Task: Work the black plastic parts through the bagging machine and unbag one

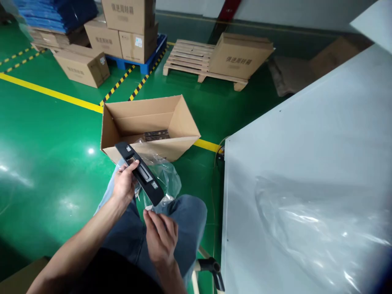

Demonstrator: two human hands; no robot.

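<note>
The left hand (124,183) is curling its fingers around a black plastic handle bar (139,173), holding it just near an open cardboard carton (150,122). The right hand (161,237) is bunching its fingers beside a clear plastic bag (162,175).

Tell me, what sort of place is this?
Probably a warehouse or factory packing area: a glossy green painted floor marked with yellow lines, brown cardboard cartons stacked on a blue plastic pallet, and a slatted wooden pallet.
</note>
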